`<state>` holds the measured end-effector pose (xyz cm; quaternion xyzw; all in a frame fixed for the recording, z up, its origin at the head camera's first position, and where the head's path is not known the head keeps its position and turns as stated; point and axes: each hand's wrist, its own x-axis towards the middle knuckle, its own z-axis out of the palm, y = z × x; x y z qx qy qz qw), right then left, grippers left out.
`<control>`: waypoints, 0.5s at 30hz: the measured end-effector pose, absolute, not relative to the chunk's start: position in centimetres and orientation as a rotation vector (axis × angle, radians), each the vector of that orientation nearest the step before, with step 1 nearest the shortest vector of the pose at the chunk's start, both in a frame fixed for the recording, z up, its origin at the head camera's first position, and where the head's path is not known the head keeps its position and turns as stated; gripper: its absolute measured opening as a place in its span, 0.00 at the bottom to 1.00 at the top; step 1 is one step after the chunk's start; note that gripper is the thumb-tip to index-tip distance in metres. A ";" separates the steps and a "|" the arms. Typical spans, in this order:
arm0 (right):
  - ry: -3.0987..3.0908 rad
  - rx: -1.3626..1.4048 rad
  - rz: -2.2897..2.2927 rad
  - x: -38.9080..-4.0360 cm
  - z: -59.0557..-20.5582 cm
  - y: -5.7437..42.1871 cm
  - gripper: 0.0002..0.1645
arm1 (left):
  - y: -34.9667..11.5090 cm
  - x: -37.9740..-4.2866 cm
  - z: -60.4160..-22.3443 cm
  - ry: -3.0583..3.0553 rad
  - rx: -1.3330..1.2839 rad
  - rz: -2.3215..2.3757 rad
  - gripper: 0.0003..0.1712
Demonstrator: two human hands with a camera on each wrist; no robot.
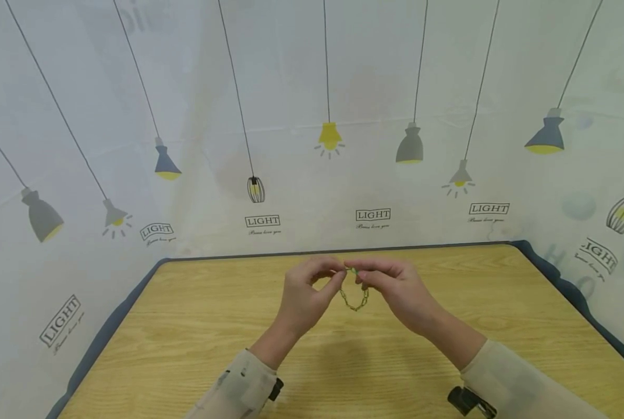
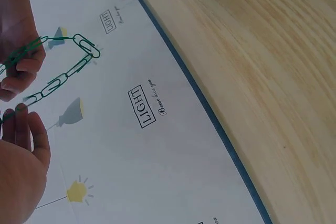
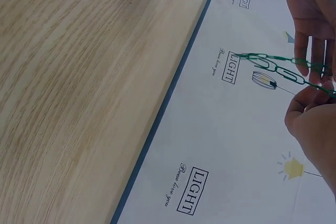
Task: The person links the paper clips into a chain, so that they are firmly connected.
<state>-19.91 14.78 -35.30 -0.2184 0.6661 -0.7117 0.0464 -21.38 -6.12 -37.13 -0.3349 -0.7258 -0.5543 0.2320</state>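
A chain of linked green paper clips [image 1: 355,308] hangs in a loop between my two hands, above the table. My left hand [image 1: 305,292] pinches one end of it between thumb and fingertips. The other end is in my right hand [image 1: 403,295], held between thumb and fingers close to the left fingertips. In the left wrist view the paper clip chain [image 2: 86,45] bends to a corner at its lowest clip. The right wrist view also shows the chain [image 3: 289,74], its upper ends partly hidden by fingers. Whether the two ends are joined I cannot tell.
Under the hands lies a wood-grain table [image 1: 212,326]. A white cloth [image 1: 301,87] printed with hanging lamps and the word LIGHT surrounds it at the back and sides. Its dark blue border [image 1: 113,326] runs along the table's edges.
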 end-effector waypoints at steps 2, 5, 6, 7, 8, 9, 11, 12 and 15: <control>2.046 -0.667 -2.156 -19.9 -35.3 14.8 0.18 | -6.2 -21.3 -37.0 -2.055 -0.881 -1.607 0.03; 2.056 -0.658 -2.133 -19.9 -35.2 15.0 0.19 | -6.5 -21.1 -36.7 -2.147 -0.781 -1.846 0.06; 2.050 -0.661 -2.127 -19.9 -35.2 15.1 0.18 | -6.6 -21.0 -36.6 -2.160 -0.748 -1.938 0.07; 2.041 -0.669 -2.125 -19.9 -35.2 15.2 0.17 | -6.7 -21.0 -36.5 -2.162 -0.723 -2.028 0.08; 2.025 -0.683 -2.124 -19.9 -35.2 15.3 0.15 | -6.8 -21.0 -36.4 -2.157 -0.705 -2.110 0.10; 2.014 -0.703 -2.119 -19.9 -35.2 15.4 0.13 | -6.9 -21.0 -36.3 -2.147 -0.693 -2.182 0.10; 1.990 -0.763 -2.103 -19.9 -35.2 15.7 0.11 | -7.0 -21.1 -36.1 -2.112 -0.684 -2.301 0.11; 1.983 -0.801 -2.090 -19.9 -35.3 15.8 0.10 | -7.0 -21.2 -36.1 -2.092 -0.677 -2.354 0.11; 2.006 -0.941 -2.022 -19.9 -35.4 16.3 0.10 | -7.1 -21.1 -35.7 -2.045 -0.648 -2.461 0.09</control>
